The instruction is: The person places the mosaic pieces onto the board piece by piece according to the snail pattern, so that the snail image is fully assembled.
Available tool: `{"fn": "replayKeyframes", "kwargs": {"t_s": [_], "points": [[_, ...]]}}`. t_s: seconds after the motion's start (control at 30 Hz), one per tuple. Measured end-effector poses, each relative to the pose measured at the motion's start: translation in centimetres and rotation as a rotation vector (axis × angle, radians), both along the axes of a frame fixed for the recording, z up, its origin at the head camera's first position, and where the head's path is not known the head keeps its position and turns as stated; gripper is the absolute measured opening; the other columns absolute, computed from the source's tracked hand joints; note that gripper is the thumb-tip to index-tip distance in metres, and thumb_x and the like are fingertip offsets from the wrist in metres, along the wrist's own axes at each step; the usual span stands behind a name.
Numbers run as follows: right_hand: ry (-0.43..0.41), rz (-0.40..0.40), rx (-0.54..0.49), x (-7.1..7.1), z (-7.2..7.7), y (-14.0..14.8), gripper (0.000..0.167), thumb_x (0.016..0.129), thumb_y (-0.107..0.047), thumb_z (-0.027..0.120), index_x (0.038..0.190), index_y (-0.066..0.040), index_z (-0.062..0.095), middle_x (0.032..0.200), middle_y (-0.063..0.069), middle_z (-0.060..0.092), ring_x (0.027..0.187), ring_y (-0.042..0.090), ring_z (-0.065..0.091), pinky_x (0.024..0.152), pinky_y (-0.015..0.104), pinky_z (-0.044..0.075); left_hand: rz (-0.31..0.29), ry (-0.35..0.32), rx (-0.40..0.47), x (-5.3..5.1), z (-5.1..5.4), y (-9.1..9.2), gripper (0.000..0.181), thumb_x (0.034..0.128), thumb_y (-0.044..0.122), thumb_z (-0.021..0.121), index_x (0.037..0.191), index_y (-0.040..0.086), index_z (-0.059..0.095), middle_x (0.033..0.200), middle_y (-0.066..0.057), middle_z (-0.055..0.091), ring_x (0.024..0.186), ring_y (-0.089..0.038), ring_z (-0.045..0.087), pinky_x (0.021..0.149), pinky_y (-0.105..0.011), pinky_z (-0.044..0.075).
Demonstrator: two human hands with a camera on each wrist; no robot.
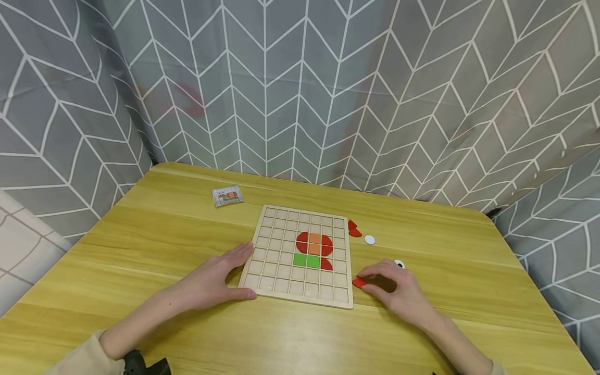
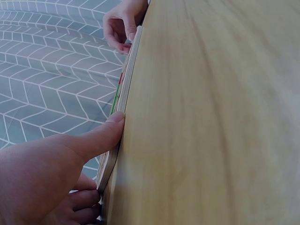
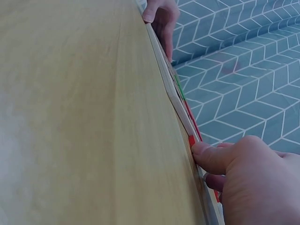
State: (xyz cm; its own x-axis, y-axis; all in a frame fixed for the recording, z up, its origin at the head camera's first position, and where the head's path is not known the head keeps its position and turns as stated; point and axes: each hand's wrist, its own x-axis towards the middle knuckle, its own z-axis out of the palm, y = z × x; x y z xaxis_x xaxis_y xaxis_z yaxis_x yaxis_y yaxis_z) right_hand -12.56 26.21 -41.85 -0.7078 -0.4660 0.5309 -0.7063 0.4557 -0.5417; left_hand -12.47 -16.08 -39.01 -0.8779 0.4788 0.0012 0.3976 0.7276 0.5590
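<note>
A square wooden grid board (image 1: 274, 271) lies on the table, with red, orange and green pieces set in its cells. My left hand (image 1: 215, 276) braces the board's near left corner, thumb along the front edge and fingertips at the left side. Just off the board's right edge, my right hand (image 1: 396, 291) pinches a red piece (image 1: 359, 282) between thumb and fingers. In the right wrist view the same red piece (image 3: 191, 140) shows at the thumb tip. Two green squares (image 1: 307, 260) sit below two orange ones (image 1: 315, 243) flanked by red rounded pieces (image 1: 302, 244).
Red pieces (image 1: 354, 229) and a white disc (image 1: 370, 239) lie right of the board. An eye-like disc (image 1: 399, 263) is partly hidden behind the right hand. A small picture card (image 1: 227, 196) lies at the back left. A patterned grey curtain (image 1: 290, 94) hangs behind the table.
</note>
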Motion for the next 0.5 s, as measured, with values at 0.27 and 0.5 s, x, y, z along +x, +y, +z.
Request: {"fn": "replayKeyframes", "kwargs": {"t_s": [0.27, 0.5], "points": [[-0.003, -0.016, 0.014, 0.05, 0.05, -0.05, 0.033, 0.076, -0.002, 0.085, 0.105, -0.015, 0.075, 0.097, -0.004, 0.073, 0.087, 0.009, 0.066, 0.083, 0.015, 0.050, -0.005, 0.010, 0.002, -0.02, 0.03, 0.02, 0.101, 0.0808, 0.063, 0.072, 0.153, 0.002, 0.037, 0.160, -0.019, 0.034, 0.146, -0.040, 0.034, 0.114, -0.059, 0.034], [0.014, -0.131, -0.048, 0.15, 0.91, -0.85, 0.034, 0.074, -0.003, 0.087, 0.103, -0.016, 0.075, 0.092, -0.004, 0.072, 0.085, 0.010, 0.064, 0.083, 0.014, 0.047, -0.002, 0.010, 0.007, -0.02, 0.04, 0.01, 0.101, 0.0808, 0.064, 0.072, 0.153, 0.002, 0.037, 0.159, -0.019, 0.034, 0.145, -0.041, 0.034, 0.113, -0.058, 0.034]]}}
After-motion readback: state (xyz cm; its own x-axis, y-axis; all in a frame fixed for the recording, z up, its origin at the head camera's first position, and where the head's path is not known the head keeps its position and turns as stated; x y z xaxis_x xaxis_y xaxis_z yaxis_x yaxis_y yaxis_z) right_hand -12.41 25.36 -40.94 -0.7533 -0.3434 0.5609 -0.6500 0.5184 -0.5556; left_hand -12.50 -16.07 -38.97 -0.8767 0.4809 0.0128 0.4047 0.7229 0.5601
